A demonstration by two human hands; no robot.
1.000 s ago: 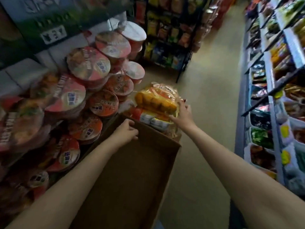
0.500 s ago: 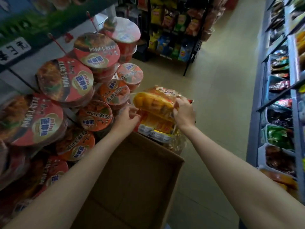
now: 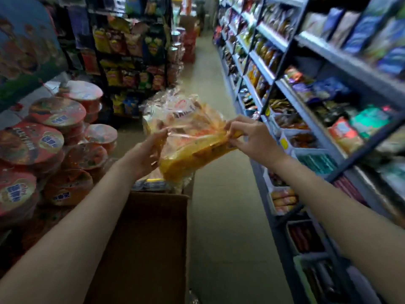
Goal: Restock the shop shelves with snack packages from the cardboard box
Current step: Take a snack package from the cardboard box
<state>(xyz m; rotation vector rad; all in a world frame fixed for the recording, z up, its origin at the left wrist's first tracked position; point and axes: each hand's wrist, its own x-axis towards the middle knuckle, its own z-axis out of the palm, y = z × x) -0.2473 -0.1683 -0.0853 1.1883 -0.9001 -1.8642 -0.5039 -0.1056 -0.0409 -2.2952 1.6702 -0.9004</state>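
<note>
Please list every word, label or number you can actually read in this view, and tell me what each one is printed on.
"mini": on the lid of the nearest noodle bowl at lower left; the blue characters under it are blurred.
Snack package, held by the left hand and right hand: red and dark print, too smeared to read.
Other noodle bowl lids: unreadable.
Chip bags and shelf goods: too small or blurred.
No numbers are readable.
</note>
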